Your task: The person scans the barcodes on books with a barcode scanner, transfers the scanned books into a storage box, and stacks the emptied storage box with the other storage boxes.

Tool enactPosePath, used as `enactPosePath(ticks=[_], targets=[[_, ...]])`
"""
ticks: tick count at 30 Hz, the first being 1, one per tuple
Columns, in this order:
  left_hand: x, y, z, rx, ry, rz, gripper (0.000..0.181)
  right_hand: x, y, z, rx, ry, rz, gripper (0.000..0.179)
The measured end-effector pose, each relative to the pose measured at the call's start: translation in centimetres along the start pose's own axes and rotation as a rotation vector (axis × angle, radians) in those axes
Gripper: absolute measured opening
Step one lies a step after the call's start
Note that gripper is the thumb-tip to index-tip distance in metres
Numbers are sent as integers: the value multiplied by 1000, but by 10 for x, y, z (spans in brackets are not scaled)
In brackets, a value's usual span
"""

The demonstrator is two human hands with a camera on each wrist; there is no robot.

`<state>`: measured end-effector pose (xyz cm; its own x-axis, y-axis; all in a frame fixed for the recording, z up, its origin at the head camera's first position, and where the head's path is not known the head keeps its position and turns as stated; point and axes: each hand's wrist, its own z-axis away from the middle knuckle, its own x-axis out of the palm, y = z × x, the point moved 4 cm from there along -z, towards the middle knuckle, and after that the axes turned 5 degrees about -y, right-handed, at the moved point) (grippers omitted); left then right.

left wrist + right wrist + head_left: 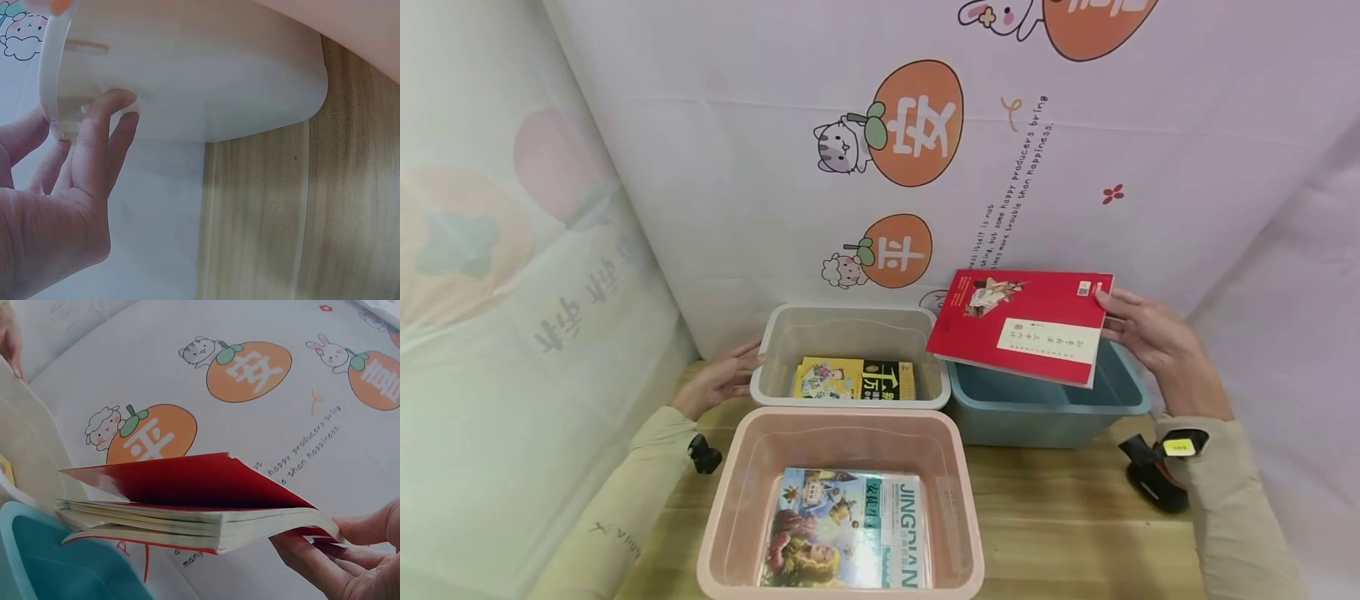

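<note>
My right hand (1150, 329) pinches a red softcover book (1022, 321) by its right edge, holding it tilted above the blue bin (1052, 433). In the right wrist view, the thumb is on top of the book (187, 525) and fingers lie beneath; the front cover lifts away from the pages. My left hand (722, 379) grips the left rim of the off-white bin (850, 315), its fingers bent against the outer wall in the left wrist view. Inside that bin lie yellow books (831, 379). Part of the blue bin is hidden under the red book.
A pink bin (842, 421) stands in front of the off-white one, with picture-covered books (820, 533) lying in it. All three bins stand close together on a wooden table (1060, 517). A printed white cloth (737, 167) hangs behind and along the sides.
</note>
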<state>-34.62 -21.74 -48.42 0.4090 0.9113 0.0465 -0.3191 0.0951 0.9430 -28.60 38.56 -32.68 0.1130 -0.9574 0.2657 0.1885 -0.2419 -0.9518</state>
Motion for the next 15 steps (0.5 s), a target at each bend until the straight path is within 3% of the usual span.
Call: enactPosePath(ticks=[7, 13, 15], targets=[[-1, 0, -1, -9, 3, 0, 70, 13, -10, 2, -66, 66, -1, 17], [0, -1, -1, -17, 12, 21, 70, 28, -17, -3, -42, 114, 58, 72], [0, 0, 0, -16, 10, 26, 70, 35, -15, -8, -26, 107, 61, 73]])
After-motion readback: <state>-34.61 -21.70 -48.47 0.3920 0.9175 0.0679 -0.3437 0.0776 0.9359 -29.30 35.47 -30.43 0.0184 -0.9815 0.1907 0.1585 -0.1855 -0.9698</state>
